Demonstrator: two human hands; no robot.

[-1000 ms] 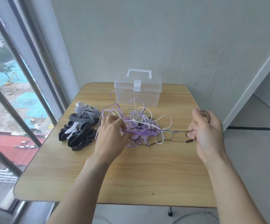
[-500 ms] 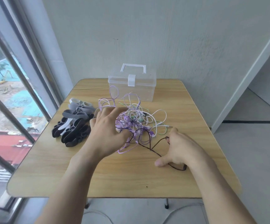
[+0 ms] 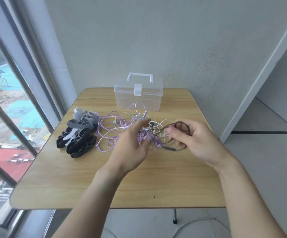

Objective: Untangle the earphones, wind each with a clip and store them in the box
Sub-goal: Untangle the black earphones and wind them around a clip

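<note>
A tangle of purple, white and pale green earphone cables (image 3: 122, 127) lies in the middle of the wooden table (image 3: 105, 186). My left hand (image 3: 130, 145) hovers over the knot's right side with fingers spread, thumb touching the purple bundle. My right hand (image 3: 194, 140) pinches a looped black earphone cable (image 3: 178, 125), lifted just right of the tangle; its end trails back into the knot. A heap of black and grey winding clips (image 3: 79, 133) sits at the left. The clear plastic box (image 3: 138, 96) stands closed at the back, white handle up.
The table sits in a corner, with a large window (image 3: 10, 100) along its left edge and a grey wall behind the box. Bare tabletop stretches in front of my hands. To the right the floor drops away beside a white door frame (image 3: 259, 79).
My right hand has risen from the tabletop with the black cable gathered into a loop and moved closer to the tangle. My left hand shifted right over the knot.
</note>
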